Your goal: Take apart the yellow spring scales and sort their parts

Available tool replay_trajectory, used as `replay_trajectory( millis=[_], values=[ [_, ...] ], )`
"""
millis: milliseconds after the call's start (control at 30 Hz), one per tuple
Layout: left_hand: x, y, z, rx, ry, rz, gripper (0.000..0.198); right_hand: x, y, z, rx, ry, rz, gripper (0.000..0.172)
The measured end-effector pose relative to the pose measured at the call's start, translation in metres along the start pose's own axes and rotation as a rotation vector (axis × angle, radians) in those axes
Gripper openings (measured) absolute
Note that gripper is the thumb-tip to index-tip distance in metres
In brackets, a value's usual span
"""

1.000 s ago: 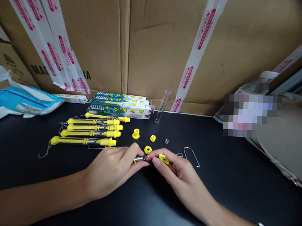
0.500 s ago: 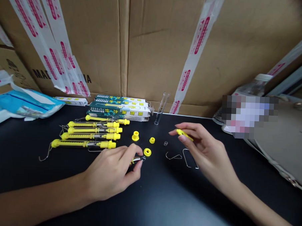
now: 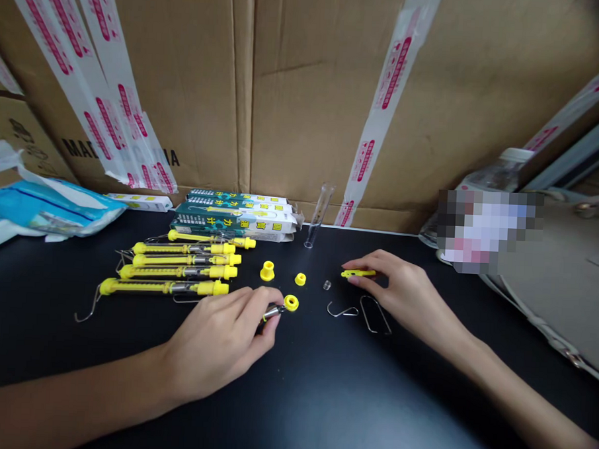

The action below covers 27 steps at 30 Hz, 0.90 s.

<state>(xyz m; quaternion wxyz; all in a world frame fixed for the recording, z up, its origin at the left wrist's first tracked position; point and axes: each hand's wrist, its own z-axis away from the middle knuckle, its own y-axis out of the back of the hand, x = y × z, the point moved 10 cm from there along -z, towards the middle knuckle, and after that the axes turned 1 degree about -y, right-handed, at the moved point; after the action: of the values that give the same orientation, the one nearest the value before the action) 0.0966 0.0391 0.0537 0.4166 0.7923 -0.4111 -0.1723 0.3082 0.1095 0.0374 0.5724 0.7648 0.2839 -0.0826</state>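
My left hand [image 3: 225,330] is closed around a silvery metal rod-like part [image 3: 272,311], most of it hidden in the palm. Beside its fingertips lies a yellow ring [image 3: 291,303]. My right hand [image 3: 401,282], low over the table, pinches a flat yellow plastic piece [image 3: 359,274] between thumb and fingers. Between the hands are a small yellow cap [image 3: 300,279], a flanged yellow cap [image 3: 267,272], a small coil spring [image 3: 327,285], a bent wire hook [image 3: 342,312] and a larger wire loop [image 3: 369,315]. A clear tube [image 3: 318,217] stands behind them.
Several assembled yellow spring scales [image 3: 165,287] lie in a row at left. Behind them are printed boxes [image 3: 235,223] and a blue packet [image 3: 57,206]. A plastic bottle [image 3: 500,170] and a beige bag [image 3: 550,282] are at right. Large cardboard [image 3: 314,119] backs the black table.
My right hand has lowered toward the table with the yellow piece, which now lies more level. My left hand keeps its hold on the metal part. The view has shifted slightly.
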Motion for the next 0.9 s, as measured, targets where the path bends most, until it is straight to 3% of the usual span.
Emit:
replay_trajectory(
  millis=[533,633,733,900],
  values=[
    [0.001,-0.002,0.0,-0.009,-0.02,-0.01,0.014,0.013,-0.007,0.002,-0.058,-0.013,0.099,0.017],
    [0.003,0.001,-0.001,-0.003,-0.03,-0.002,0.017,0.008,-0.002,0.002,-0.02,-0.029,0.098,0.019],
    [0.004,0.007,-0.003,0.03,-0.034,0.019,0.015,-0.011,0.007,0.006,0.086,-0.006,0.043,0.019],
    [0.005,0.016,0.003,0.095,-0.06,0.206,0.02,-0.074,0.001,0.029,0.151,0.237,-0.188,0.016]
  ],
)
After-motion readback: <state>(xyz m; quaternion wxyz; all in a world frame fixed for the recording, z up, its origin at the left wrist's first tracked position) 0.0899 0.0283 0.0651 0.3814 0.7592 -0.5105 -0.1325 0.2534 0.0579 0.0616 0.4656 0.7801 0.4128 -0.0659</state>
